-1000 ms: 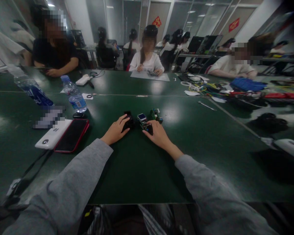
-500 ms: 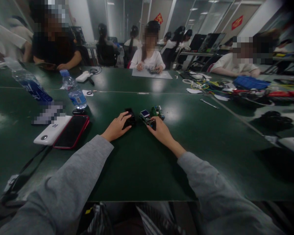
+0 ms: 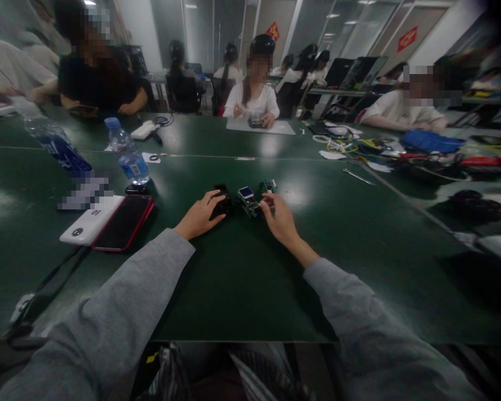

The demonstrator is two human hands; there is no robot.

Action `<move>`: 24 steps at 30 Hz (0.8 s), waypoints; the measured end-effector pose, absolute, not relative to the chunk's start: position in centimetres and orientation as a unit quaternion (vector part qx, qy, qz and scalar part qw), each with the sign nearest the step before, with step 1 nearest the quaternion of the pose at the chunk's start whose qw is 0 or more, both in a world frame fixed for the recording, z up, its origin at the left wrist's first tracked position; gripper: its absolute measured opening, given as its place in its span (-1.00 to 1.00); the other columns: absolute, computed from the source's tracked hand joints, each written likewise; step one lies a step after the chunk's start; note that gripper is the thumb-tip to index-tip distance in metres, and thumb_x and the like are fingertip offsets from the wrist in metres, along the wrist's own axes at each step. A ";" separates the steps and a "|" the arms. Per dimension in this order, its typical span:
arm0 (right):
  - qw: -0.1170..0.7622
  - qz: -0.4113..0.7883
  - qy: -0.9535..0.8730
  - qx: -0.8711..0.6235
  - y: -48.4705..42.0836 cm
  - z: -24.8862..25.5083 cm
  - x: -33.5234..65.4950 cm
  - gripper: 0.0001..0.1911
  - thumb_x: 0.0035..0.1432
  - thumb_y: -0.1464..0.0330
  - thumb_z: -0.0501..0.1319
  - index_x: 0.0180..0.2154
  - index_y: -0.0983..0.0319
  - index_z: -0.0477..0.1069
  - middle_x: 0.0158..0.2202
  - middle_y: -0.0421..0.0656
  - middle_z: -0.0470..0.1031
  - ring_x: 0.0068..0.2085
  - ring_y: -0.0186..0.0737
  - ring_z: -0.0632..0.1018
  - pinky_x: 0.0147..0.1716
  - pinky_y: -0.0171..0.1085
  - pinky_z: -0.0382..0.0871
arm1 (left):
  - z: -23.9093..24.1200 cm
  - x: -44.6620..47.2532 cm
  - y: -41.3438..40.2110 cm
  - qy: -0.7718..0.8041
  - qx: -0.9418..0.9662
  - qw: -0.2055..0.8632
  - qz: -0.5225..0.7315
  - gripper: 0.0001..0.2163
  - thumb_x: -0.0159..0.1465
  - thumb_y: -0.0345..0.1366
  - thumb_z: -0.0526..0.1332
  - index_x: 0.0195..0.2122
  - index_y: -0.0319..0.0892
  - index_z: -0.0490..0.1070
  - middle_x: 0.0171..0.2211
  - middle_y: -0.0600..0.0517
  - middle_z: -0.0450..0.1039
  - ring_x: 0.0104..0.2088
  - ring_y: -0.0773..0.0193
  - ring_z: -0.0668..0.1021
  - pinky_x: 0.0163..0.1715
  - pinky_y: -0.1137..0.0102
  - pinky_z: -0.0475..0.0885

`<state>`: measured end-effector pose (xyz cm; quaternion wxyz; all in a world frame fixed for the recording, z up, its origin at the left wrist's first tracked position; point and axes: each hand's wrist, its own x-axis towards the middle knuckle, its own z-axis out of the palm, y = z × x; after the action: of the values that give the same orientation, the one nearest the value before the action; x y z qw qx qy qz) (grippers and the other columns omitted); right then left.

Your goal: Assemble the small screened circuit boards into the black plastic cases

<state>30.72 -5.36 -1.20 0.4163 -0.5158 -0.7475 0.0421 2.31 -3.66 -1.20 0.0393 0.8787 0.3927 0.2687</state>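
Can see small-screen circuit board (image 3: 247, 206) bare on green table (image 3: 242, 278), just beside second circuit board (image 3: 268, 185); looks unjoined, cannot judge progress further. Right of small-screen circuit board, see right hand (image 3: 281, 218) with fingertips nearly meeting, cannot tell on what, partly blocking view; left, left hand (image 3: 199, 215) spread loosely over black object (image 3: 227, 206), grip unclear; farther left, red-edged phone (image 3: 124, 224).

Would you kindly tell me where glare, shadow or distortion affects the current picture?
In the head view, glare pales the green table beyond the right hand; the black object at the left hand is too dark for detail; the leftmost bottle slants, probably lens stretch.
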 end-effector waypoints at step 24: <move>0.485 0.101 -0.599 -0.629 -1.6 -3.4 35.2 -0.62 0.13 0.18 0.16 -0.05 0.22 0.28 -0.10 0.03 0.49 -0.09 0.01 0.52 -0.01 0.05 0.40 | -1.1 2.2 -3.9 0.392 0.880 0.041 0.267 -0.49 0.35 -0.15 0.20 0.28 -0.08 0.11 0.30 -0.21 0.10 0.11 -0.07 0.50 0.01 0.03 0.50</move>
<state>35.19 -1.63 -3.44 0.4854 -0.6287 -0.5991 0.1012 2.21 -3.90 -1.06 0.0405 0.8797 0.3916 0.2669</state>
